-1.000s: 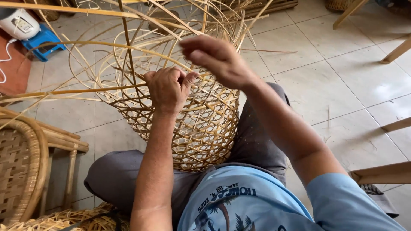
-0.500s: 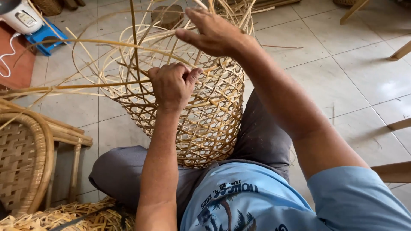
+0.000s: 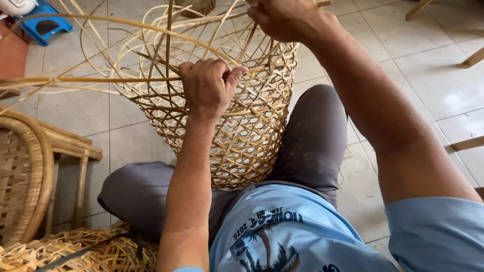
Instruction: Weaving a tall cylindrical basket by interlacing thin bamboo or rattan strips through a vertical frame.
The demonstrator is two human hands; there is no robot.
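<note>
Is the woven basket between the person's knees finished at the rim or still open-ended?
Unfinished. The woven basket has loose strips arching free above its top edge; left hand grips the weave, right hand pulls a strand.

Light blue printed T-shirt, short sleeves, grey trousers

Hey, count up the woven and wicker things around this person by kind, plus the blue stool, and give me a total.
Half-woven open-lattice basket, gripped by the left hand and right hand: 1
Rattan chair: 1
Flat woven lattice pieces on the floor: 1 pile, number of pieces unclear
Blue plastic stool: 1
Total: 4
</note>
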